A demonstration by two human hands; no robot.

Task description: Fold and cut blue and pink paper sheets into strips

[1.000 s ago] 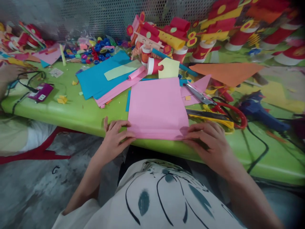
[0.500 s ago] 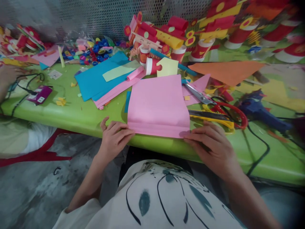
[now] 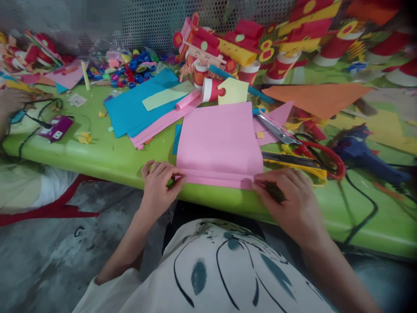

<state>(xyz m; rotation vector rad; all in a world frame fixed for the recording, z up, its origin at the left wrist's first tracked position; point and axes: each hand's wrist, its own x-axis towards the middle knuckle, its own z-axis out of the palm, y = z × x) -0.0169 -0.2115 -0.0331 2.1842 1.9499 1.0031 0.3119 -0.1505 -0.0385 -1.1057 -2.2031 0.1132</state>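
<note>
A sheet of pink paper (image 3: pixel 220 139) lies at the table's front edge, directly before me. Along its near side runs a narrow folded strip. My left hand (image 3: pixel 161 180) pinches the near left corner between thumb and fingers. At the near right corner, my right hand (image 3: pixel 286 195) pinches the fold the same way. Just right of the sheet lie scissors (image 3: pixel 321 158) with red handles and a yellow utility knife (image 3: pixel 293 163), close to my right fingers. A red and white paper cup (image 3: pixel 211 90) rests on its side beyond the sheet.
Blue paper (image 3: pixel 130 108) lies to the left, orange paper (image 3: pixel 316 98) to the right. A blue glue gun (image 3: pixel 368 152) with a cord sits at right. Paper-cup figures (image 3: pixel 282 67) line the back. Another person's hand (image 3: pixel 13 104) is at far left near a purple box (image 3: pixel 56 128).
Both hands have turned the near edge of the pink paper up slightly, and their fingers are more tightly bent at the corners. The view has shifted a little.
</note>
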